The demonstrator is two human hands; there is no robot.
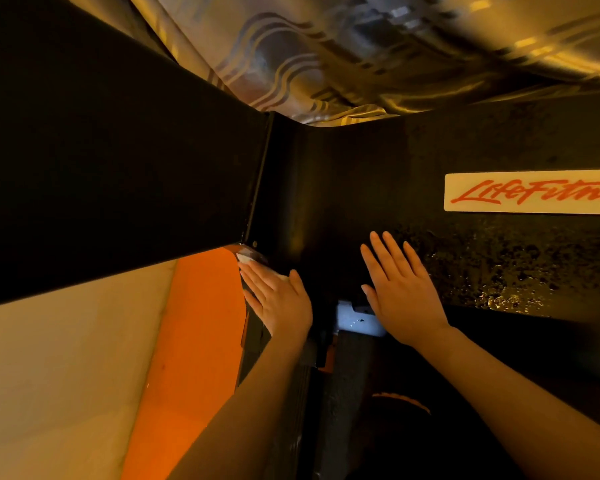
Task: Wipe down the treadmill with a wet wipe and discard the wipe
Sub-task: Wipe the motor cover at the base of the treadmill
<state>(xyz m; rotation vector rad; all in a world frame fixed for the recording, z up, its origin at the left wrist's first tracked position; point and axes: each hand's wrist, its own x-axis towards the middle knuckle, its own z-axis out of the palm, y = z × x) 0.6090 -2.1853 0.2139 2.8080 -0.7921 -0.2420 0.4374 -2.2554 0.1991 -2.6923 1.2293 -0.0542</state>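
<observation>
Head view, looking down into the front corner of a black treadmill (pixel 343 188), where a wide upright post (pixel 118 161) running from 10 o'clock meets the motor hood at frame centre. Left hand (pixel 278 303), at 7 o'clock of centre: fingers straight and close together, palm laid flat on a white wet wipe (pixel 246 258), pressing it against the base of the post where post and hood join. Only a small crumpled edge of the wipe shows, beyond the fingertips at the hand's 11 o'clock; a thin white strip also shows under the palm near the thumb. Right hand (pixel 404 292), at 5 o'clock of centre: fingers straight and slightly spread, palm down on the hood surface, holding nothing. The two hands lie near each other but apart, with dark hood between them. Wet droplets and streaks (pixel 499 278) glisten on the hood at 3 o'clock of the right hand. A white label with red "LifeFitne…" script (pixel 530 192), cut off by the frame edge, sits on the hood at 2 o'clock of that hand. A small pale plate (pixel 355 318) shows between the two wrists, partly hidden by the right one. Floor at 8 o'clock is beige (pixel 66 375) with an orange band (pixel 194 323) beside the treadmill. Patterned, shiny material (pixel 361 46) fills the 12 o'clock region; what it is cannot be told.
</observation>
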